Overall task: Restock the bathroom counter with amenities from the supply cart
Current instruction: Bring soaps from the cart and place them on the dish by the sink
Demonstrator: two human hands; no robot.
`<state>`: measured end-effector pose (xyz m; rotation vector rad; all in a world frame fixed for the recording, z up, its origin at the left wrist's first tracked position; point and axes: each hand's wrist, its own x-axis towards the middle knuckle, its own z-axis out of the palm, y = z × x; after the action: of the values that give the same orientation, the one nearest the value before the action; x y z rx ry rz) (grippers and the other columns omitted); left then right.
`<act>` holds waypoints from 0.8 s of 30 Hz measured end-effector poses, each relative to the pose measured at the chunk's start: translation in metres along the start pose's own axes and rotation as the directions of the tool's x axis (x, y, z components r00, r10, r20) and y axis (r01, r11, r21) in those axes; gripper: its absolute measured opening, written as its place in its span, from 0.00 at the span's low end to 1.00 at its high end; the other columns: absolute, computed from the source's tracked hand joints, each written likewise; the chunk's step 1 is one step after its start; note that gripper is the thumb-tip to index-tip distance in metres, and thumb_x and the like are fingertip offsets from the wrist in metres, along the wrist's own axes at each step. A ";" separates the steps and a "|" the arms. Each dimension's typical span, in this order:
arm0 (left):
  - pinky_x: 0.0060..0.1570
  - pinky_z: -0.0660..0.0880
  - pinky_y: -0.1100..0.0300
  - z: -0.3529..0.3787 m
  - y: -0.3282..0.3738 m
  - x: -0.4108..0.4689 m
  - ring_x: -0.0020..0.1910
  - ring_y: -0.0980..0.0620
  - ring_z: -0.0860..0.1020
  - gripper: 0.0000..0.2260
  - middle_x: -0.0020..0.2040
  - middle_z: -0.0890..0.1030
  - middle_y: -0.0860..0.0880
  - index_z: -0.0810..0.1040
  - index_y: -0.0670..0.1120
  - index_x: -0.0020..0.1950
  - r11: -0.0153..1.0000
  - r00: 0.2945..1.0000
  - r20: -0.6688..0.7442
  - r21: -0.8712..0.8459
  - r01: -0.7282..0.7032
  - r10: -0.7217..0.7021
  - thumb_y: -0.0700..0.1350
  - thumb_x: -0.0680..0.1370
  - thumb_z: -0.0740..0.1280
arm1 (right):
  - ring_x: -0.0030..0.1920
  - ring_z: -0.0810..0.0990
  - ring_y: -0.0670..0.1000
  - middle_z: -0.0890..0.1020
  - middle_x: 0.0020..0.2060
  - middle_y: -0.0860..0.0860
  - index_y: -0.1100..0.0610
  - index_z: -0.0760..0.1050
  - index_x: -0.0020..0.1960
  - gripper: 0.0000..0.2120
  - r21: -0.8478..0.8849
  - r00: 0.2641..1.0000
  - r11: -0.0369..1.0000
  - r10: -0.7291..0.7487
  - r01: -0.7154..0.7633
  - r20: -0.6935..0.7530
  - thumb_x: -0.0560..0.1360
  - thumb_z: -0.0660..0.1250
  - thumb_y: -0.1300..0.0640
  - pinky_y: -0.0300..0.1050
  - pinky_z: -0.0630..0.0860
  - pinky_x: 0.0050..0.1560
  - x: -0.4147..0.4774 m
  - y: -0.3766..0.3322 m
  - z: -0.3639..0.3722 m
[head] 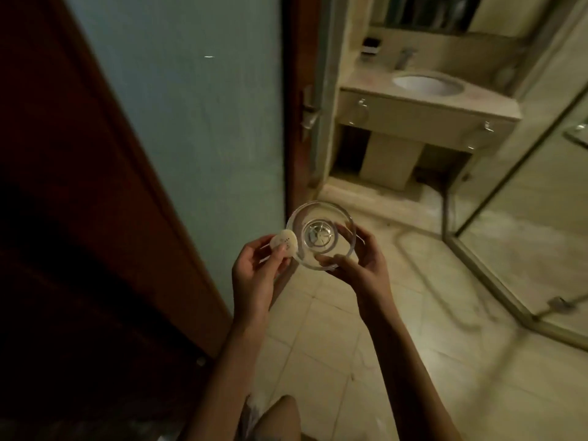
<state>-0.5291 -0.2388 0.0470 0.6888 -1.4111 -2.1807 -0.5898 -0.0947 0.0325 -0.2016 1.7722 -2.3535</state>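
Soap (284, 246) pinched in left hand (254, 275), glass dish (320, 235) held by right hand (359, 265)

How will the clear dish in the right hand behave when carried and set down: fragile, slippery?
The glass dish looks clear and thick-walled, so it is probably rigid, heavy for its size, and breakable if dropped on the tiled floor. Its smooth rim, which the right hand grips at the edge, may be slippery. Round and shallow, it should sit steady.
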 end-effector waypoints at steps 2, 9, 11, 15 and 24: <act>0.40 0.78 0.66 0.028 -0.012 0.016 0.44 0.54 0.83 0.07 0.47 0.83 0.46 0.78 0.45 0.50 0.999 0.997 0.063 0.004 0.033 -0.033 0.35 0.75 0.68 | 0.59 0.79 0.63 0.79 0.62 0.49 0.52 0.72 0.63 0.29 -0.016 0.997 1.000 -0.027 0.026 -0.071 0.63 0.70 0.64 0.54 0.82 0.45 0.016 -0.003 -0.022; 0.40 0.78 0.67 0.125 -0.059 0.099 0.43 0.57 0.83 0.09 0.48 0.82 0.46 0.77 0.43 0.54 0.997 0.978 0.192 0.019 0.073 -0.075 0.35 0.75 0.69 | 0.57 0.80 0.62 0.79 0.62 0.48 0.55 0.69 0.66 0.33 -0.075 0.977 0.995 -0.086 0.072 -0.194 0.62 0.73 0.57 0.53 0.81 0.46 0.109 -0.001 -0.085; 0.41 0.79 0.66 0.158 -0.070 0.133 0.43 0.57 0.83 0.09 0.48 0.82 0.46 0.78 0.44 0.52 0.996 0.970 0.227 0.008 0.090 -0.089 0.35 0.74 0.69 | 0.57 0.81 0.57 0.79 0.62 0.49 0.55 0.69 0.67 0.34 -0.080 0.968 0.995 -0.085 0.067 -0.237 0.62 0.73 0.59 0.50 0.81 0.45 0.148 -0.005 -0.100; 0.41 0.78 0.67 0.232 -0.085 0.202 0.49 0.52 0.82 0.08 0.50 0.82 0.45 0.78 0.48 0.50 0.994 0.967 0.232 -0.011 0.110 -0.105 0.39 0.73 0.71 | 0.57 0.81 0.56 0.79 0.61 0.47 0.52 0.70 0.66 0.31 -0.076 0.957 0.996 -0.066 0.046 -0.283 0.64 0.71 0.64 0.49 0.81 0.46 0.238 -0.022 -0.133; 0.44 0.78 0.66 0.356 -0.113 0.306 0.53 0.53 0.82 0.09 0.52 0.83 0.50 0.78 0.51 0.52 0.992 0.937 0.329 0.076 0.099 -0.118 0.40 0.75 0.70 | 0.59 0.80 0.60 0.80 0.61 0.46 0.53 0.69 0.68 0.25 0.030 0.928 0.999 -0.018 0.032 -0.373 0.74 0.67 0.68 0.49 0.81 0.47 0.370 -0.035 -0.198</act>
<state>-1.0000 -0.1352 0.0180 0.4390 -1.6429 -2.4383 -0.9959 0.0143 0.0096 0.2494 1.8873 -2.5733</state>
